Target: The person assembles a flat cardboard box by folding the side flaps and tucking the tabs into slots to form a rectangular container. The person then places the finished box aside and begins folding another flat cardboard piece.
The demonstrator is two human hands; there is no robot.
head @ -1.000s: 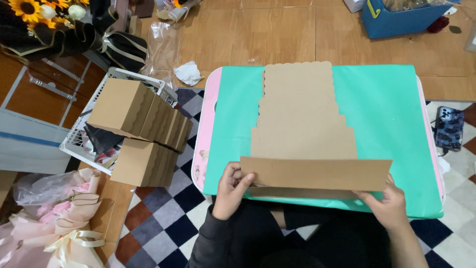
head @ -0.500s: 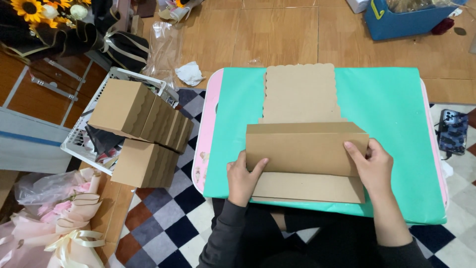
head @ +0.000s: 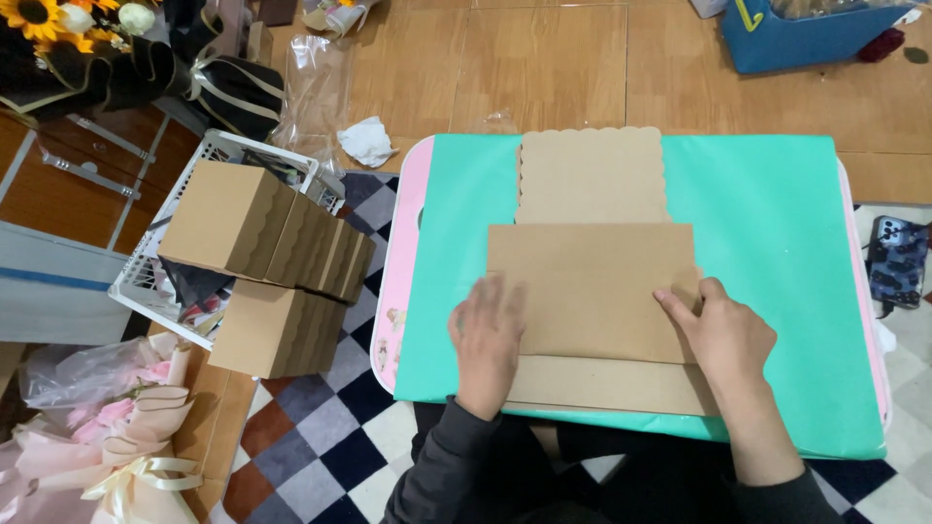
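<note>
both palms flat on a folded cardboard box blank point(head: 592, 291)

the scalloped-edged blank lies on the green table cover point(head: 777, 252); the left hand point(head: 488, 335) presses its folded panel with fingers spread, gripping nothing, and the right hand point(head: 723, 335) rests open on the panel's right edge. finished cardboard boxes point(head: 267, 238) stack over a white basket point(head: 146, 281) at left.

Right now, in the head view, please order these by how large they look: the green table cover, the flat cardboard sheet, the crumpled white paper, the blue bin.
1. green table cover
2. flat cardboard sheet
3. blue bin, cut off by the frame and farther away, so this rank is unsure
4. crumpled white paper
</note>
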